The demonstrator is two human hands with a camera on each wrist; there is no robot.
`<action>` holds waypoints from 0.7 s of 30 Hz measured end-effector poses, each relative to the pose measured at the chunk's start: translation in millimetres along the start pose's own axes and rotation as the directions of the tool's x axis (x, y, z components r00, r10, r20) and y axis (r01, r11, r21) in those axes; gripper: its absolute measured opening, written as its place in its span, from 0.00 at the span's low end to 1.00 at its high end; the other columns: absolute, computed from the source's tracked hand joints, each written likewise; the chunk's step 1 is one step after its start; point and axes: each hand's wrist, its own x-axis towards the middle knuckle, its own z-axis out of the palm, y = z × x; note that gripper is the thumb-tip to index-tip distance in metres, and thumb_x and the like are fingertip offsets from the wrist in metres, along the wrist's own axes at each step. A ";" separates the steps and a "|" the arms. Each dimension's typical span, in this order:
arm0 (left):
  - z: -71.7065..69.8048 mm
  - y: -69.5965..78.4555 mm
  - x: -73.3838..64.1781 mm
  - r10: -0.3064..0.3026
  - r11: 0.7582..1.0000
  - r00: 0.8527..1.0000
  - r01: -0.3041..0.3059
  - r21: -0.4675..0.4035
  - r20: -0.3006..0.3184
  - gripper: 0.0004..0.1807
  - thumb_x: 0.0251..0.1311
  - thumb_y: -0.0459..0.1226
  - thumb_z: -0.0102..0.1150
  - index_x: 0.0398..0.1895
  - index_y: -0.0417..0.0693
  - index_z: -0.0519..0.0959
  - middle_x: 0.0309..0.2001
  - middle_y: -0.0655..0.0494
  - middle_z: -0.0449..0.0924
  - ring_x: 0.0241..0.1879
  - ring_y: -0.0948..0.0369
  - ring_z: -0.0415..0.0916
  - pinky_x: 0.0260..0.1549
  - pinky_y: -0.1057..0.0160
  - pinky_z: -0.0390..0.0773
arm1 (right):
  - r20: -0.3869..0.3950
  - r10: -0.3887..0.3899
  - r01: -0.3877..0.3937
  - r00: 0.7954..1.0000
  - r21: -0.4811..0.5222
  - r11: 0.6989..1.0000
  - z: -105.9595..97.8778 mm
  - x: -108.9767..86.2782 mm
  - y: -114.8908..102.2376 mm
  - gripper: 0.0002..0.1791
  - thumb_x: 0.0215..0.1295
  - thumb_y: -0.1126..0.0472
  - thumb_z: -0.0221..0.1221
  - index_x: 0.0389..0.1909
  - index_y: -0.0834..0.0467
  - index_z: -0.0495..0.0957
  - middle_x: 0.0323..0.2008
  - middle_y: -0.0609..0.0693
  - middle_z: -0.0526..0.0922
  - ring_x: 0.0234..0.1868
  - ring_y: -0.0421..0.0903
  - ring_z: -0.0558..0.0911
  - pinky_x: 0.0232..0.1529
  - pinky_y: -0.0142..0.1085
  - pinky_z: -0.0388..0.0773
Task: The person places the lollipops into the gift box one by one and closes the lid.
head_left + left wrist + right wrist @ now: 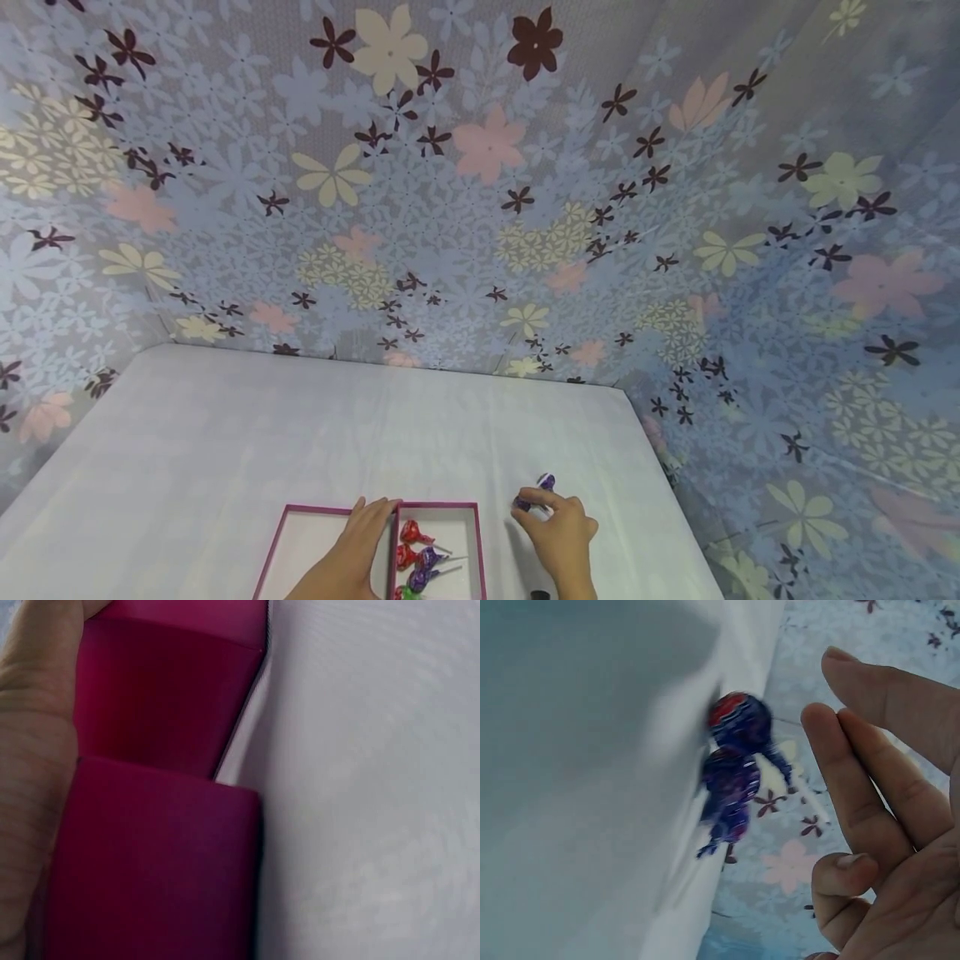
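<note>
A pink-rimmed white box point(480, 550) holds several wrapped lollipops: red lollipops point(412, 532), purple lollipops point(422, 578) and a green lollipop point(408, 593). My left hand point(352, 550) rests along the box's left side with its fingers fairly straight, the fingertips touching the far corner. In the left wrist view it lies against magenta walls point(150, 855). To the right of the box, my right hand point(561, 533) hovers at two purple-wrapped lollipops point(547, 481) on the table. The right wrist view has its thumb and fingers apart, beside the blurred lollipops point(731, 780), with nothing between them.
Left of the box lies a second pink-rimmed white tray point(307, 529), partly covered by my left hand and forearm. A small black object point(540, 595) shows at the bottom edge near the right wrist. The white table point(337, 425) meets a flower-patterned cloth point(450, 250) behind and at the sides.
</note>
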 end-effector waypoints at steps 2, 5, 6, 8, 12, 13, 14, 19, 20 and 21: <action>0.2 0.1 0.0 0.009 1.000 1.000 -0.009 0.002 -0.006 0.69 0.37 0.77 0.66 0.63 0.24 0.62 0.55 0.32 0.75 0.53 0.38 0.73 0.72 0.76 0.22 | 0.000 0.007 -0.007 1.000 -0.006 1.000 1.0 1.8 4.5 0.15 0.47 0.56 0.78 0.38 0.47 0.90 0.34 0.46 0.89 0.40 0.50 0.75 0.44 0.50 0.56; 0.0 0.8 -0.1 0.004 1.000 1.000 -0.004 -0.013 -0.004 0.69 0.38 0.78 0.63 0.64 0.24 0.62 0.56 0.31 0.74 0.53 0.37 0.72 0.72 0.76 0.22 | 0.007 0.017 -0.016 1.000 -0.018 1.000 3.0 4.5 10.9 0.16 0.46 0.57 0.78 0.39 0.47 0.90 0.36 0.47 0.88 0.39 0.49 0.75 0.43 0.50 0.55; -0.2 1.2 -0.1 0.004 1.000 1.000 -0.004 -0.016 -0.004 0.70 0.39 0.78 0.61 0.64 0.23 0.61 0.56 0.30 0.74 0.53 0.36 0.72 0.72 0.75 0.22 | 0.008 0.017 -0.016 1.000 -0.023 1.000 3.4 5.3 12.5 0.16 0.45 0.58 0.78 0.39 0.47 0.90 0.36 0.47 0.89 0.39 0.49 0.75 0.43 0.49 0.55; -0.4 1.2 0.5 0.001 1.000 1.000 -0.002 -0.023 -0.007 0.70 0.40 0.79 0.59 0.64 0.23 0.61 0.56 0.30 0.74 0.54 0.36 0.71 0.72 0.75 0.22 | 0.009 0.014 -0.013 1.000 -0.032 0.999 4.1 7.6 15.1 0.17 0.45 0.59 0.78 0.39 0.47 0.89 0.37 0.47 0.89 0.39 0.49 0.74 0.42 0.49 0.55; -0.8 1.4 1.6 0.003 1.000 1.000 -0.003 -0.006 -0.012 0.70 0.36 0.76 0.67 0.64 0.24 0.61 0.56 0.31 0.74 0.54 0.37 0.72 0.73 0.75 0.23 | 0.010 0.003 -0.003 1.000 -0.035 0.999 3.8 10.0 18.3 0.17 0.45 0.60 0.78 0.40 0.46 0.89 0.39 0.48 0.89 0.40 0.49 0.75 0.42 0.48 0.55; -1.0 1.3 1.9 0.003 1.000 1.000 -0.003 -0.002 -0.012 0.71 0.34 0.75 0.69 0.64 0.24 0.61 0.56 0.31 0.74 0.54 0.37 0.72 0.72 0.75 0.23 | 0.014 0.003 -0.003 1.000 -0.035 0.999 3.8 10.4 18.8 0.17 0.46 0.60 0.78 0.40 0.46 0.89 0.40 0.48 0.90 0.40 0.49 0.75 0.42 0.48 0.55; -1.3 1.3 2.1 0.005 1.000 1.000 -0.005 -0.001 -0.012 0.71 0.32 0.74 0.72 0.64 0.24 0.61 0.56 0.31 0.74 0.54 0.37 0.72 0.73 0.75 0.23 | 0.016 0.006 -0.005 1.000 -0.039 0.999 3.5 10.6 18.9 0.17 0.46 0.60 0.77 0.40 0.46 0.89 0.40 0.48 0.90 0.40 0.49 0.75 0.42 0.48 0.55; -2.1 1.7 1.6 -0.001 1.000 1.000 0.001 0.004 0.000 0.70 0.31 0.73 0.73 0.64 0.25 0.62 0.56 0.32 0.75 0.53 0.38 0.73 0.72 0.76 0.23 | 0.025 0.015 -0.013 1.000 -0.089 0.996 2.7 13.2 17.5 0.18 0.45 0.60 0.77 0.40 0.46 0.89 0.37 0.48 0.89 0.42 0.50 0.76 0.43 0.49 0.57; -2.1 2.0 1.4 -0.005 1.000 1.000 0.005 0.003 0.007 0.70 0.32 0.74 0.72 0.64 0.25 0.62 0.56 0.32 0.75 0.54 0.38 0.73 0.72 0.76 0.23 | 0.028 0.017 -0.015 0.999 -0.101 0.995 2.8 13.8 17.1 0.18 0.45 0.60 0.77 0.40 0.46 0.90 0.36 0.48 0.88 0.41 0.49 0.76 0.43 0.49 0.57; -2.1 2.2 1.0 -0.011 1.000 1.000 0.011 0.004 0.015 0.70 0.32 0.74 0.72 0.64 0.25 0.62 0.56 0.33 0.75 0.54 0.39 0.73 0.71 0.76 0.23 | 0.032 0.017 -0.014 0.999 -0.111 0.994 3.0 14.3 16.9 0.18 0.45 0.60 0.77 0.41 0.46 0.89 0.35 0.48 0.87 0.40 0.48 0.75 0.43 0.49 0.57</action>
